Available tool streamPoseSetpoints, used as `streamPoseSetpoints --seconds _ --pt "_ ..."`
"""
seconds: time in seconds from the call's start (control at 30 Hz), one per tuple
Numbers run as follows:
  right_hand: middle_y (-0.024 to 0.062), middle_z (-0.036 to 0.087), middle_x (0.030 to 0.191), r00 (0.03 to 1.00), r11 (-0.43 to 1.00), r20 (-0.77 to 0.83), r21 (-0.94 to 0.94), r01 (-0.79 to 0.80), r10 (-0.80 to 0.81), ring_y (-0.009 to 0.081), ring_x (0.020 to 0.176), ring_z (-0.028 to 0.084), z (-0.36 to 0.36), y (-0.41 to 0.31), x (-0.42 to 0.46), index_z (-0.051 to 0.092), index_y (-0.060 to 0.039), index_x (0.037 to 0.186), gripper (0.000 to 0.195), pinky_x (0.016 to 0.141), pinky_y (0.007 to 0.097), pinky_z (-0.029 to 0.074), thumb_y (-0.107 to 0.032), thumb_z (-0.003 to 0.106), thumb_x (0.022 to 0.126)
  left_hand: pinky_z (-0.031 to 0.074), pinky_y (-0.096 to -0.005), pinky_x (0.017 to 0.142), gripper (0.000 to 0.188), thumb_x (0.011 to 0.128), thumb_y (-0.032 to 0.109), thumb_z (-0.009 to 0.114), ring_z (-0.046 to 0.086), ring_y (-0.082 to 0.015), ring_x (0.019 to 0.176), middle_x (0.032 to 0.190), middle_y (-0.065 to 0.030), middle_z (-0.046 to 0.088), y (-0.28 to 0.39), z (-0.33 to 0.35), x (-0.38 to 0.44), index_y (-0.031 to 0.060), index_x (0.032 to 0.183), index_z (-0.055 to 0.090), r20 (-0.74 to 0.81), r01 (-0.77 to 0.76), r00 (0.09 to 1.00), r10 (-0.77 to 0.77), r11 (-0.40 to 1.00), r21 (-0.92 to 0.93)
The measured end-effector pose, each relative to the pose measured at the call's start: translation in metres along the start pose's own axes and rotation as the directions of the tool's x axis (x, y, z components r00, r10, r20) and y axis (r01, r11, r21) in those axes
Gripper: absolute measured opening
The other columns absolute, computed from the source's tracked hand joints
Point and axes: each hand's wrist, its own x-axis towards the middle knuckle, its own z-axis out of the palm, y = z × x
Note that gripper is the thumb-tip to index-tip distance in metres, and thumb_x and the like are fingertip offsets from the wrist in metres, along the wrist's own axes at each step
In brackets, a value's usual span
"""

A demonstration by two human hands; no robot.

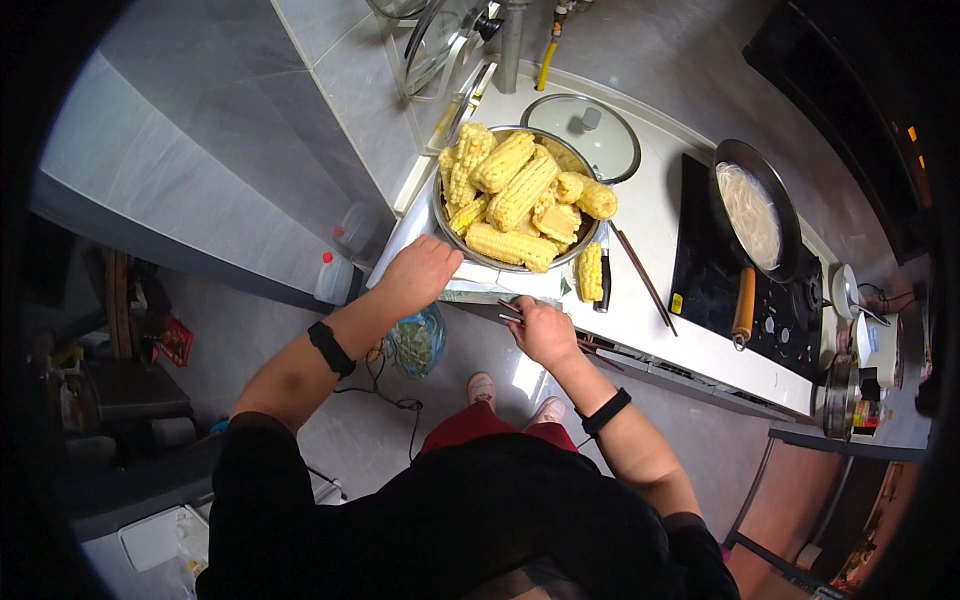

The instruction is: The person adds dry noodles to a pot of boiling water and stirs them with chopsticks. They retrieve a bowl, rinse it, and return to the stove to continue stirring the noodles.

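Observation:
A metal bowl [441, 202] heaped with yellow corn cobs [517, 187] stands on the white counter. My left hand [421, 274] is at the bowl's near left rim, its fingers curled; whether they grip the rim cannot be told. At the counter's front edge, below the bowl, my right hand [541, 328] is closed around dark chopsticks [511, 309], whose ends stick out to the left. One cob [590, 272] lies right of the bowl, beside a knife with a black handle [604, 281]. Another pair of dark chopsticks [643, 277] lies on the counter farther right.
A glass lid [589, 135] lies behind the bowl. On the black cooktop [697, 262] stands a frying pan [784, 217] holding pale noodles in liquid, its wooden handle [744, 304] pointing towards the counter's front. A blue plastic bag [416, 341] with greens and a black cable [409, 405] lie on the floor.

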Motion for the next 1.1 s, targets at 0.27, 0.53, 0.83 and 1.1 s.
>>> streamPoseSetpoints --seconds 0.27,0.53,0.83,1.1 --pt "0.0072 0.058 0.071 0.885 0.948 -0.365 -0.233 0.215 -0.29 0.0238 0.056 0.065 0.022 -0.004 0.012 0.051 -0.0103 0.108 0.022 0.045 0.0352 0.051 -0.01 0.049 0.085 0.045 -0.0372 0.075 0.005 0.077 0.009 0.054 0.056 -0.0264 0.078 0.076 -0.008 0.054 -0.005 0.008 -0.011 0.0082 0.081 0.05 -0.023 0.051 0.998 -0.052 0.997 -0.061" --pt "0.007 0.064 0.073 0.921 0.961 -0.33 -0.244 0.129 -0.207 0.026 0.057 0.065 0.02 0.0 0.01 0.057 -0.0144 0.111 0.025 0.049 0.0381 0.052 -0.013 0.051 0.086 0.045 -0.0388 0.074 0.007 0.076 0.007 0.054 0.055 -0.0289 0.079 0.076 -0.0094 0.053 -0.038 -0.025 -0.056 0.0092 0.081 0.05 0.001 0.145 0.989 -0.145 0.989 -0.029" --pt "0.0061 0.064 0.07 0.919 0.948 -0.337 -0.301 0.1 -0.204 0.0238 0.061 0.066 0.011 0.021 0.017 0.06 -0.0125 0.079 0.008 0.051 0.0364 0.053 -0.013 0.052 0.081 0.047 -0.0427 0.074 0.009 0.078 0.005 0.055 0.057 -0.0334 0.085 0.085 -0.0129 0.057 -0.053 -0.086 -0.111 0.0063 0.087 0.055 0.062 0.414 0.907 -0.416 0.909 0.047" --pt "0.0078 0.065 0.07 0.935 0.949 -0.322 -0.311 0.041 -0.146 0.0255 0.061 0.067 0.002 0.04 0.016 0.061 -0.0119 0.074 0.009 0.053 0.037 0.053 -0.014 0.054 0.08 0.047 -0.0461 0.074 0.017 0.087 0.012 0.055 0.058 -0.039 0.089 0.091 -0.0176 0.061 -0.023 -0.073 -0.1 0.0048 0.103 0.054 0.006 0.571 0.794 -0.607 0.743 -0.349"
